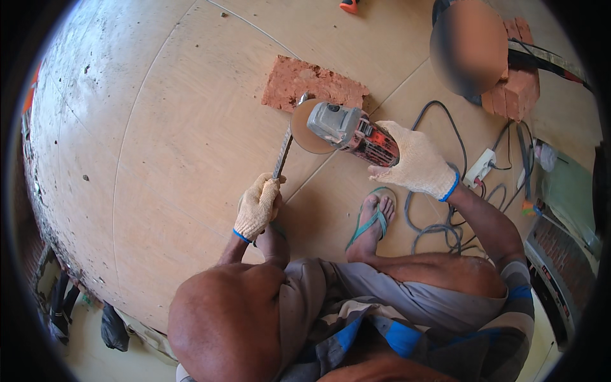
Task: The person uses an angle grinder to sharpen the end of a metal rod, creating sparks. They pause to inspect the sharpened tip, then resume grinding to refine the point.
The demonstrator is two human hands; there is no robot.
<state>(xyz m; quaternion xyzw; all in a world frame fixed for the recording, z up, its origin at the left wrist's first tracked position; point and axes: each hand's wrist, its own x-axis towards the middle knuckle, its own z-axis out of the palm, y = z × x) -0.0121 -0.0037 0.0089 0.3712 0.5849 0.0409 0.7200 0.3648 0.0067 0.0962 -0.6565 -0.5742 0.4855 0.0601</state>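
Observation:
My right hand (417,159), in a cream work glove with a blue cuff, grips the body of a red and grey angle grinder (340,124). Its thin brown disc (308,135) lies over the upper part of a ribbed steel bar (282,156); whether the two touch I cannot tell. Gloved the same way, my left hand (258,207) is closed round the bar's near end. The bar slants up to a rough red brick (318,83) lying flat on the floor, and its far end, partly hidden by the disc, reaches the brick's near side.
Grey cable (423,235) lies coiled right of my foot, near a white power strip (480,167). Stacked red bricks (519,89) stand at the far right beside another person (468,48). An orange-tipped object (349,6) shows at the top edge. A black bag (114,328) lies lower left.

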